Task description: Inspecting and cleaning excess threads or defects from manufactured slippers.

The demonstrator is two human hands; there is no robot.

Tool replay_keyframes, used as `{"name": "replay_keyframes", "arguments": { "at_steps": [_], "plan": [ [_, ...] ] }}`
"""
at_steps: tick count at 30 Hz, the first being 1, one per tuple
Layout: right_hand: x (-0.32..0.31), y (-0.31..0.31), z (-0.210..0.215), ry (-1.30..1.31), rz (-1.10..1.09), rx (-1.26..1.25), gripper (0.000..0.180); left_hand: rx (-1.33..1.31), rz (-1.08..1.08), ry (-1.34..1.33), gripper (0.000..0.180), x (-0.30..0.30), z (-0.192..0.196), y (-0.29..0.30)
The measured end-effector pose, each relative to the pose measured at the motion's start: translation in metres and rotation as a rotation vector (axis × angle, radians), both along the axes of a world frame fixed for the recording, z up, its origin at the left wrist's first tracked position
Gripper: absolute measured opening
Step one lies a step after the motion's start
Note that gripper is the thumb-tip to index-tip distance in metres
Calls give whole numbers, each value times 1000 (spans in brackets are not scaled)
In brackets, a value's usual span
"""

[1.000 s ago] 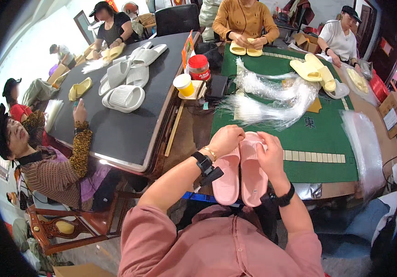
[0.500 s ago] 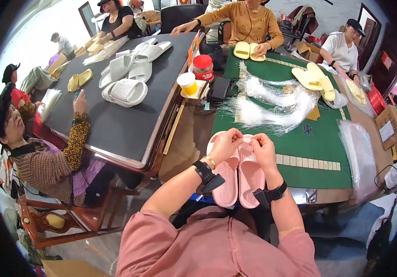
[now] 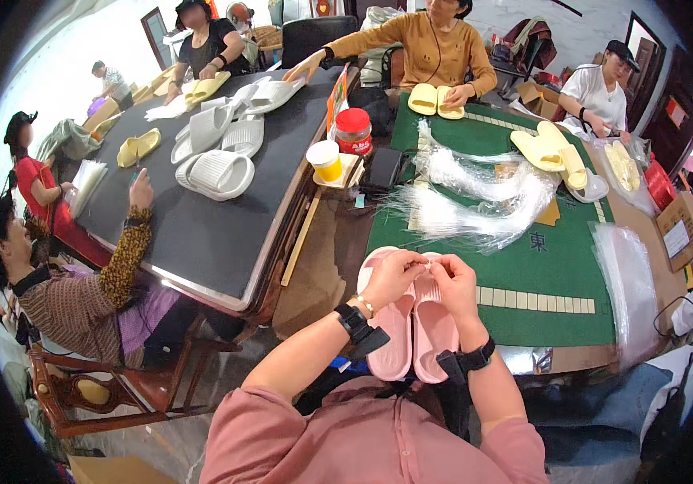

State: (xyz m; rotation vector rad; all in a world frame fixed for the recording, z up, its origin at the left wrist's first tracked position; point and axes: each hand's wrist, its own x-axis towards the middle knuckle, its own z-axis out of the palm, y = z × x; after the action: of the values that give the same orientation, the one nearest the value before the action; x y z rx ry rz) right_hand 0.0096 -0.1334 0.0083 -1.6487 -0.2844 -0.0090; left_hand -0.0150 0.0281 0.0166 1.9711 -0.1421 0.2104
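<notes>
Slippers (image 3: 413, 331): pink pair, side by side, at green mat's (image 3: 556, 266) near edge.
Left hand (image 3: 392, 278): pinching slipper top.
Right hand (image 3: 453, 284): pinching same spot.
Bags (image 3: 475, 198): beyond, mid-mat.

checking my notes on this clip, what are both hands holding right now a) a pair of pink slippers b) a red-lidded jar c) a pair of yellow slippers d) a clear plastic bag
a, the left hand and right hand meet at the top of the pink slippers, held side by side over the edge of the green table.
</notes>
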Motion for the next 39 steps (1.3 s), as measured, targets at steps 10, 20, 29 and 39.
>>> {"name": "replay_keyframes", "arguments": {
  "at_steps": [10,20,29,39],
  "plan": [
    [-4,1,-1,18,-53,109,10,-31,40,-10,19,0,-7,0],
    [-2,-1,-7,-10,-17,30,11,-48,58,-72,13,-3,-6,-2],
    [-4,-2,-1,-157,-52,-109,12,-14,52,-113,13,-5,-8,-2],
    [-3,1,0,-128,-27,-132,11,-10,65,-94,12,-5,-7,-2]
  ]
}}
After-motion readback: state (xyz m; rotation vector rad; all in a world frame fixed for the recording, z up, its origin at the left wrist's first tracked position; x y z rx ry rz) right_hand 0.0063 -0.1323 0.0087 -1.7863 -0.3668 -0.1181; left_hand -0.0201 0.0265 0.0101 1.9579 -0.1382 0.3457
